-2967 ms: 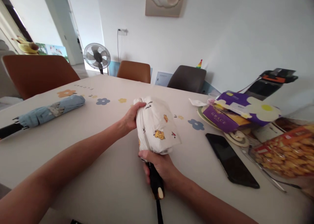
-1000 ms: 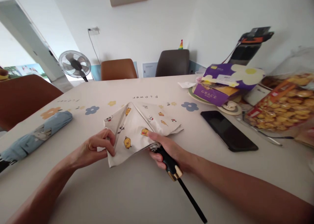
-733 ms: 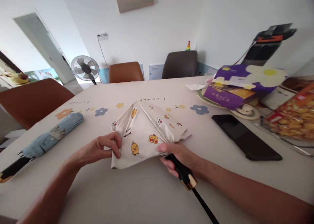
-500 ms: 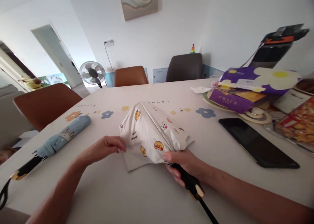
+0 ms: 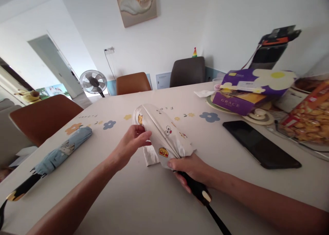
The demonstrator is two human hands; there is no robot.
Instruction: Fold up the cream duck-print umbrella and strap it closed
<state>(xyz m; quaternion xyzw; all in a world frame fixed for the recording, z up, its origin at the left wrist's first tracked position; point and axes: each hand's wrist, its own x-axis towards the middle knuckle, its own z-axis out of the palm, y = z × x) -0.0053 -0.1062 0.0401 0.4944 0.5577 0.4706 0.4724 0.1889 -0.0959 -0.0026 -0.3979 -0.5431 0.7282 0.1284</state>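
A folded white umbrella [image 5: 164, 133] printed with yellow ducks lies at a slant before me, its loose cloth partly bunched. My right hand [image 5: 196, 169] is closed round the cloth's lower end and the top of the black handle [image 5: 196, 190], whose strap trails toward me. On the cloth's left edge rests my left hand [image 5: 133, 140], its fingers curled over the fabric and the thumb near them. A flap of cloth hangs below that hand. Off to the left lies a blue folded umbrella [image 5: 63, 151] with a black and gold handle.
A black phone [image 5: 260, 144] lies on the white flower-print table [image 5: 123, 200] to the right. Beyond it are a purple box [image 5: 231, 103], plates, a snack package [image 5: 308, 115] and a dark bottle [image 5: 268, 55]. Chairs and a fan [image 5: 93, 82] stand behind the table.
My left hand has moved up and to the right, carrying the umbrella's left cloth edge inward, so the canopy looks narrower. My right hand keeps its grip. The view has shifted slightly.
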